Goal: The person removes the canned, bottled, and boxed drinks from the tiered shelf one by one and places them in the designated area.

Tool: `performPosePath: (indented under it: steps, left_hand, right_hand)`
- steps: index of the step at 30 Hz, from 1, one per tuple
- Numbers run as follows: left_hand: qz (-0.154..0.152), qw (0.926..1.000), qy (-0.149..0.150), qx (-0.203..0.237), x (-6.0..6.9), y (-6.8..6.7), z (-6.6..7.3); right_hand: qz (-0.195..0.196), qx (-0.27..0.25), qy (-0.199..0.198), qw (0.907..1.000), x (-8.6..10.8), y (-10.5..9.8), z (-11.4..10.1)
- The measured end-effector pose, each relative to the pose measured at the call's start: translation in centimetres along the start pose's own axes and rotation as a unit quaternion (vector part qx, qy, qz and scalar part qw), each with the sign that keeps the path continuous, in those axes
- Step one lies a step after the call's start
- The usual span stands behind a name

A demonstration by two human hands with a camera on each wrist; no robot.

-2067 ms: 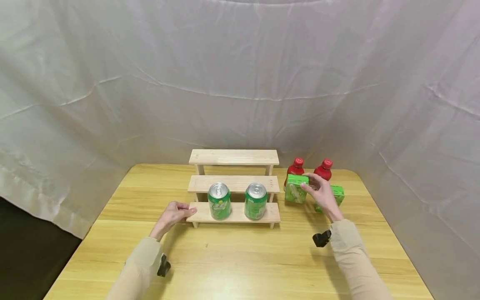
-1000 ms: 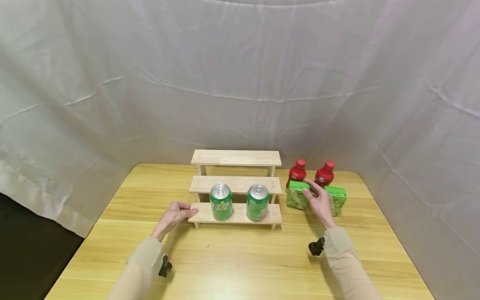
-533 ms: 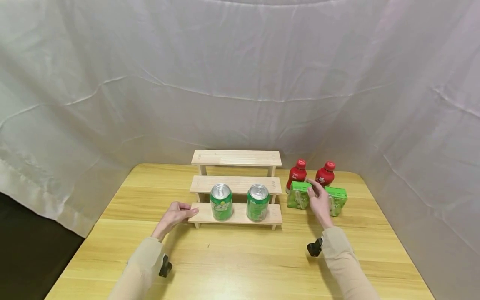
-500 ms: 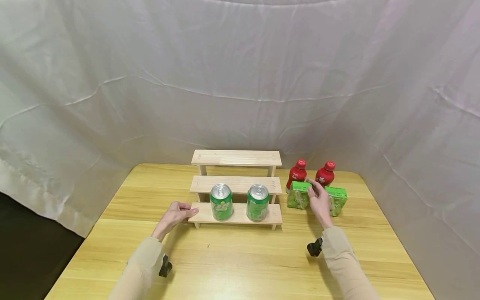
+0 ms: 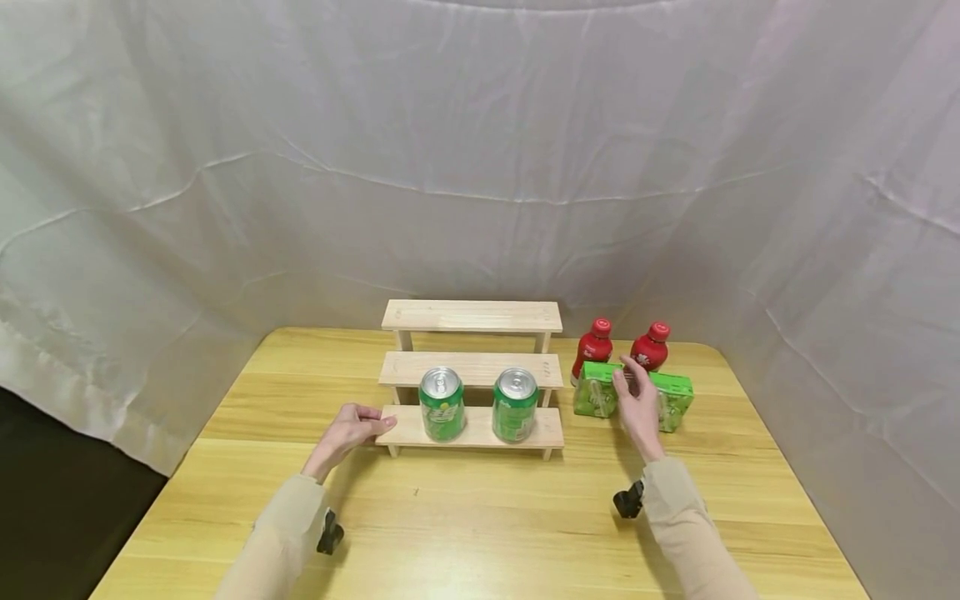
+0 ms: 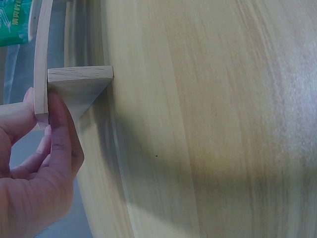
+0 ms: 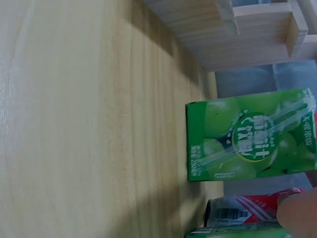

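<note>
The left hand (image 5: 351,431) pinches the lowest rack shelf (image 5: 477,427); the right hand (image 5: 637,408), fingers parted, is beside the rack-side green carton (image 5: 595,398) on the worktop (image 5: 465,517), apparently a carton-handling step, any lift requiring a pinch.

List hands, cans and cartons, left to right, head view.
Left hand → left green can → right green can → left green carton → right hand → right green carton.

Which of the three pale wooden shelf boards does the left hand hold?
The lowest, frontmost pale wooden shelf board: the left hand pinches its end. The middle board and top board sit higher, farther back, untouched.
</note>
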State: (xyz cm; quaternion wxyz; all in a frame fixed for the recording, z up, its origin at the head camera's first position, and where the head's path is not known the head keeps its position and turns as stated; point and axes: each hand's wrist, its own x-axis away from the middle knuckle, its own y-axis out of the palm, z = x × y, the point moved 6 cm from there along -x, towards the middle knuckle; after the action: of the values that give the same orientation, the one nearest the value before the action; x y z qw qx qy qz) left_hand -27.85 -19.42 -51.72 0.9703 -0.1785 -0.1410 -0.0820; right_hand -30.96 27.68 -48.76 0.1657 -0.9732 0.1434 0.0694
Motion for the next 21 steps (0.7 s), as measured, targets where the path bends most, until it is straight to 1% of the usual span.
performPosePath:
  steps: [5,8,10,12,15,16,19,21]
  left_hand:
    - [0.0,1.0,-0.002,0.005,-0.1,0.0,-0.2]
    - [-0.013,0.9996,0.014,0.02,0.0,0.0,-0.1]
    - [-0.026,0.9986,0.032,0.031,0.1,-0.1,0.1]
    - [-0.034,0.9978,0.041,0.039,0.2,-0.1,0.1]
    - [-0.028,0.9984,0.032,0.037,0.1,-0.1,0.1]
    - [-0.019,0.999,0.022,0.033,0.0,0.0,0.0]
    - [-0.01,0.9997,0.007,0.02,-0.1,0.0,0.1]
    - [-0.01,0.9998,0.007,0.013,0.0,0.1,0.2]
  right_hand:
    - [-0.026,-0.002,-0.023,0.9994,0.2,0.4,-1.2]
    - [-0.034,-0.003,-0.029,0.999,0.4,0.6,-1.8]
    - [-0.036,-0.002,-0.033,0.9988,0.5,0.7,-2.2]
    - [-0.035,0.0,-0.04,0.9986,0.7,0.8,-2.7]
    - [-0.033,0.008,-0.05,0.9982,0.9,0.9,-3.3]
    - [-0.033,0.012,-0.051,0.998,1.0,1.0,-3.4]
    - [-0.037,0.027,-0.053,0.9975,1.3,1.4,-4.1]
    - [-0.039,0.036,-0.053,0.9972,1.6,1.6,-4.6]
